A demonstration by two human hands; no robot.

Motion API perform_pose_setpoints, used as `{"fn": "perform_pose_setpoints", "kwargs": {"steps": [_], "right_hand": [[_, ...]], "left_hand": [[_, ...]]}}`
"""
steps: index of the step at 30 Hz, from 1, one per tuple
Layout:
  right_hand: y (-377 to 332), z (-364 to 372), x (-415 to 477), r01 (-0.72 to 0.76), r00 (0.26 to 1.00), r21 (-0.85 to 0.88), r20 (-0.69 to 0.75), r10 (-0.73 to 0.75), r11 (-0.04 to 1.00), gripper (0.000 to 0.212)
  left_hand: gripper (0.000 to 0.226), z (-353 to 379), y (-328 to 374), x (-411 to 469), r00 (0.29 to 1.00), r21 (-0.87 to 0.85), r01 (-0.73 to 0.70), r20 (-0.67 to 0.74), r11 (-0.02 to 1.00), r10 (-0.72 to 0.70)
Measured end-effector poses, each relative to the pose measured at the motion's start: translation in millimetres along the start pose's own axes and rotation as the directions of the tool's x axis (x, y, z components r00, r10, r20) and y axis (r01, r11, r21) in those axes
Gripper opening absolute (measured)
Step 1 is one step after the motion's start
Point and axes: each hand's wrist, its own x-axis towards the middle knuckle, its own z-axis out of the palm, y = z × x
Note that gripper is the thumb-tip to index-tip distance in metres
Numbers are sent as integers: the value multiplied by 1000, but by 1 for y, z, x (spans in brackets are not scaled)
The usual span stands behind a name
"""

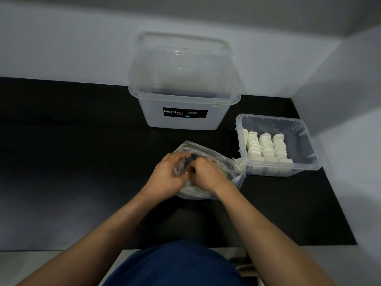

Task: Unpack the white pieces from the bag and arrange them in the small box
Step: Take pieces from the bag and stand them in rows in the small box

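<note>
A person's left hand (165, 176) grips the mouth of a clear plastic bag (208, 153) lying at the middle of a black mat (72, 141). The right hand (206, 175) is curled at the same opening. Blur hides whether its fingers pinch the film or something inside.

Rows of white pieces (266, 147) stand in the left half of the small box (305, 141), a clear tub just right of the bag. A few loose pieces (239, 164) lie against its near-left corner, touching the bag.

Behind the bag stands a large translucent box (206, 122) whose black label (185, 113) reads "Megabox" in white. The smaller print is too fine to read. A clear lid (183, 54) rests upright in this box, leaning toward the far wall.

The small box sits near the right wall (340, 100), with a narrow strip of mat between them. A gap separates the two boxes. Left of the bag, the mat runs broad to the frame's edge, and its near edge ends just ahead of the person's blue garment (177, 265).
</note>
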Motion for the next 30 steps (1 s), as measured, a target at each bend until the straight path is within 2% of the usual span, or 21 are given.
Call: {"fn": "perform_pose_setpoints", "kwargs": {"steps": [3,9,12,17,20,22,24,27,30], "right_hand": [[-3,-17,-22,87,988,-15,-126,-88,996,23],[1,-69,-61,177,909,57,-394,-140,983,23],[5,-84,-66,206,889,61,-430,-161,977,20],[7,-89,-64,227,897,57,-402,-185,972,21],[10,-91,-67,234,896,202,-424,-131,951,23],[15,-92,-69,238,893,217,-431,-126,947,18],[24,-96,-72,242,873,248,-477,-99,938,17],[47,-113,-79,246,775,356,-631,38,902,17],[79,-130,-81,206,668,438,-716,202,875,16]], "left_hand": [[58,-2,2,2,1000,-35,10,14,999,-10],[56,-5,12,7,999,-13,-7,35,1000,7],[48,-4,21,6,998,13,-33,47,999,33],[12,1,28,5,994,2,-96,51,995,95],[10,2,30,5,995,-35,-94,36,995,95],[10,3,30,5,995,-46,-83,43,996,85],[20,4,30,5,996,-22,-75,47,997,76],[34,5,28,6,999,-52,-42,6,998,43],[36,6,21,8,1000,-90,-20,-25,996,17]]}}
